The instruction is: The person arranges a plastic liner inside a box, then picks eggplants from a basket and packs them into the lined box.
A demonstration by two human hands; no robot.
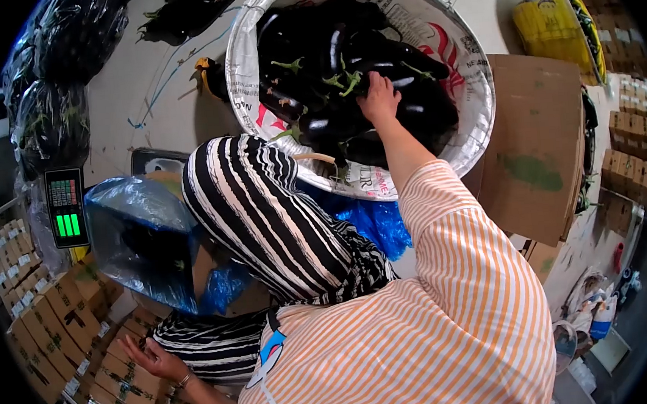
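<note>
My right hand (381, 97) reaches into a large round basket (476, 114) lined with printed white sacking. Its fingers are slightly apart and touch the dark, glossy eggplants (333, 125) heaped inside; I see no eggplant gripped in it. Green stems show among the eggplants. Over by my left knee, my left hand (152, 360) is held palm up with its fingers loosely spread, holding nothing. Nearest to it are my striped trouser leg and a carton lined with a blue plastic bag (138, 216). Dark shapes inside that bag are hard to make out.
A scale display (67, 208) with lit green digits stands left of the bag. Clear bags of dark produce (48, 125) line the upper left. Right of the basket are a cardboard box (536, 147) and a yellow sack (549, 25). Stacked cartons (59, 314) fill the lower left.
</note>
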